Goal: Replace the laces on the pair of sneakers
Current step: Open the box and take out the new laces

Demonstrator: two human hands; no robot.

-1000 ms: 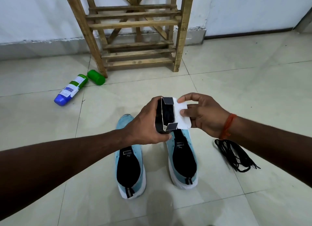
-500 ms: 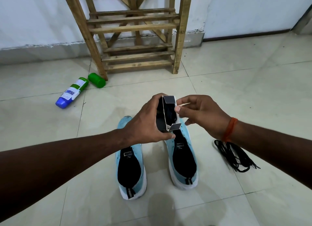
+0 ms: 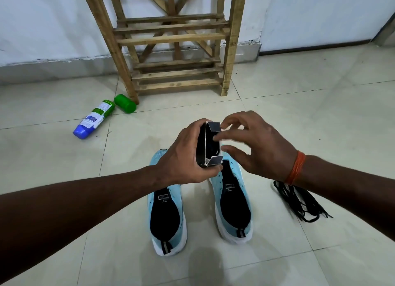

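**Box [image 3: 208,146] over sneakers [image 3: 166,217]**

Below the grip, both blue sneakers, tongues reading PUMA, are standing on open tile [image 3: 320,125]; black laces [image 3: 299,202] are lying to its right. The left hand [image 3: 183,157] is clasping the small box; the right hand's [image 3: 256,148] blurred fingers are hovering at its open end, hold unclear.

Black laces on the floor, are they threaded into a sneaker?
No, the black laces lie bundled on the tiles, apart from both sneakers.

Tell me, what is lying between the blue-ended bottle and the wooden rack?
A green cap lies on the floor tiles there, between the bottle and the wooden rack, close beside the rack's leg. The head view shows it.
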